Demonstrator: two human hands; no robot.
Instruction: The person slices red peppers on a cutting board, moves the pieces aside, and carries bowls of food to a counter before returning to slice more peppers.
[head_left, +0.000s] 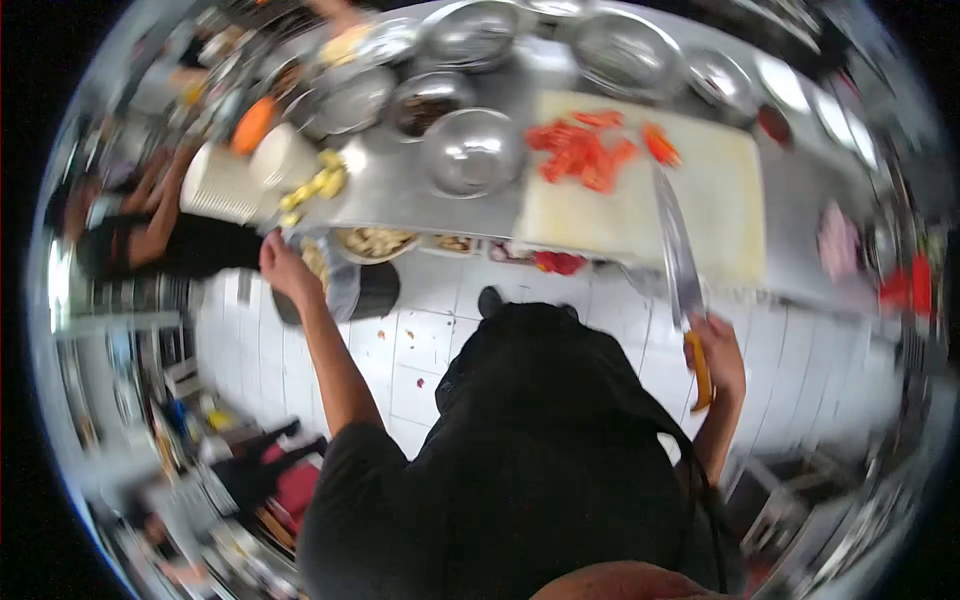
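The right hand, right of centre, closes around the handle of the knife, apparently for blade control near the red pieces grouped upper centre on the cutting board; the left hand, left of centre, has curled fingers, contents indeterminable.

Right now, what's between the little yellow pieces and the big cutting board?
A shiny metal bowl beside the cutting board and a bare bit of counter next to the yellow pieces, in the head view.
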